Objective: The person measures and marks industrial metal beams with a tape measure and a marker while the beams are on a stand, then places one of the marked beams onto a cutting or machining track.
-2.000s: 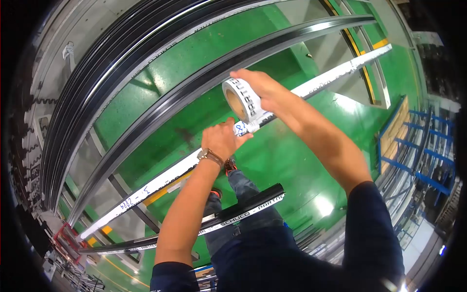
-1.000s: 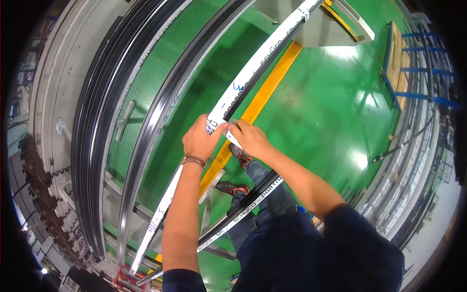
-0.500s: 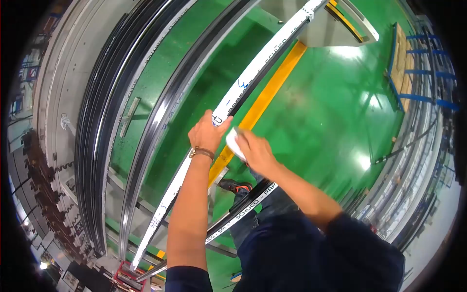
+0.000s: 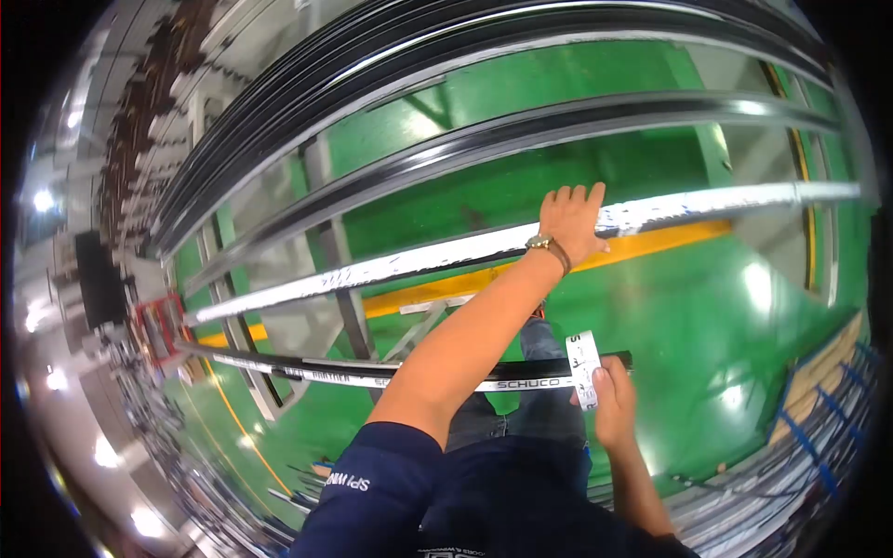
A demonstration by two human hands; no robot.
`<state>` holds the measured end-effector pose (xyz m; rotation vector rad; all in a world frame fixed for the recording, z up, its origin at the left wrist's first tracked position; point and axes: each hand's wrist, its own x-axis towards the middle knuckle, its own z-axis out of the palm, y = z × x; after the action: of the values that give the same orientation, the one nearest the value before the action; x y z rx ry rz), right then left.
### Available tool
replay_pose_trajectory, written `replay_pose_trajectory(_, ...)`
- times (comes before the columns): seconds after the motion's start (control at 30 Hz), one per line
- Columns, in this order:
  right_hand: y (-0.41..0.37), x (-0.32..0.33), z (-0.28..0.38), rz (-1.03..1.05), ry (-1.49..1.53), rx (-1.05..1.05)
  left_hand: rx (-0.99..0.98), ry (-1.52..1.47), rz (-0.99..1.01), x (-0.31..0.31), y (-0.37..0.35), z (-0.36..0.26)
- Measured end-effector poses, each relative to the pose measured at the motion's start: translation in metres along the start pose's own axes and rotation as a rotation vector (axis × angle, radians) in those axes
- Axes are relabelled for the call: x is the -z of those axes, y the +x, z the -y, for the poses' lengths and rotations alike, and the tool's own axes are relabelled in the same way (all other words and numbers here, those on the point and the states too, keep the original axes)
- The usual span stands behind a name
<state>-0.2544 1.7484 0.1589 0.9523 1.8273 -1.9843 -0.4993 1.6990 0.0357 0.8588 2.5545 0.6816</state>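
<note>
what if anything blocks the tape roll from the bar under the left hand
Nothing visible does: the gap from the tape roll in the right hand to the white-faced bar looks open. The nearer bar shows behind the roll, not in between.

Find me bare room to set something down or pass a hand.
Bare green floor lies between the white bar, tape roll and wooden panel. A hand could pass between that bar and the lone dark profile beyond. Crowded: the profile bundle behind.
</note>
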Motion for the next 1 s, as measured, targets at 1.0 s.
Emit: replay_pose_trajectory(1.0, -0.268, -0.483, -0.174, 0.834, -0.784, 0.454, 0.517, -0.501, -0.97, 0.112, -0.816, 0.167)
